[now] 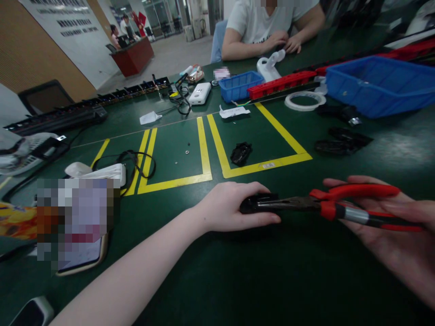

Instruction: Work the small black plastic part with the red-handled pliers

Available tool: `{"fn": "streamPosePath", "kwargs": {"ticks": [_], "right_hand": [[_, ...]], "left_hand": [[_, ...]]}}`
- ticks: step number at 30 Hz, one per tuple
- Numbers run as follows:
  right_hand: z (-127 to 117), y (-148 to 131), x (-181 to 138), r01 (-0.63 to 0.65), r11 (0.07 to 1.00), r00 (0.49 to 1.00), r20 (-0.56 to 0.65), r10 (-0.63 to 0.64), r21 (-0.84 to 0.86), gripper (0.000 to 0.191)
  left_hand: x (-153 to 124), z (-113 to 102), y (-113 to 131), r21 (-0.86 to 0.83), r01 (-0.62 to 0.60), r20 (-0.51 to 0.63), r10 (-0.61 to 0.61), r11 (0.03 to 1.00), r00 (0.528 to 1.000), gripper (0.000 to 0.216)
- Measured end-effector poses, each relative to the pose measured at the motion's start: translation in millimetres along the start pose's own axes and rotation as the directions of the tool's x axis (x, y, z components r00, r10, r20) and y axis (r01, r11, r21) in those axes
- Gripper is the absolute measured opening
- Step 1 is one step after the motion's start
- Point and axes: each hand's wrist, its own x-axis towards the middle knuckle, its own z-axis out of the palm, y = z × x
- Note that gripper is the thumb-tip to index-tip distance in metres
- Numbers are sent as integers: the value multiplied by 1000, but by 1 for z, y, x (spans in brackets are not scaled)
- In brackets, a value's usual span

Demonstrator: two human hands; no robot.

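My left hand (231, 208) rests on the green table and grips a small black plastic part (254, 203). My right hand (394, 231) holds red-handled long-nose pliers (340, 206) by the handles. The pliers' dark jaws point left and reach into the black part under my left fingers. Another small black part (240, 153) lies inside a yellow-taped box (258, 168) farther back.
Blue bins (377, 83) (239, 85), a red rail (282, 83), a tape ring (304, 100), a white power bank (200, 93) and black parts (340, 141) lie across the table. A phone (81, 253) and cables (136, 163) sit at left. A person (268, 27) sits opposite.
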Motion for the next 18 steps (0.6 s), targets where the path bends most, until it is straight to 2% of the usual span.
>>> {"fn": "streamPosePath", "kwargs": {"ticks": [3, 6, 14, 18], "right_hand": [[9, -1, 1, -56, 998, 996, -66, 57, 18, 41], [13, -2, 2, -98, 994, 992, -79, 101, 42, 40], [23, -8, -5, -102, 994, 991, -77, 106, 50, 42], [20, -8, -3, -97, 994, 995, -34, 99, 44, 38]], "left_hand": [[1, 0, 0, 47, 28, 22, -29, 998, 999, 39], [2, 1, 0, 99, 39, 42, -43, 994, 998, 41], [3, 4, 3, 153, 2, 35, -7, 988, 999, 40], [2, 5, 5, 165, -7, 9, 5, 986, 1000, 45]]}}
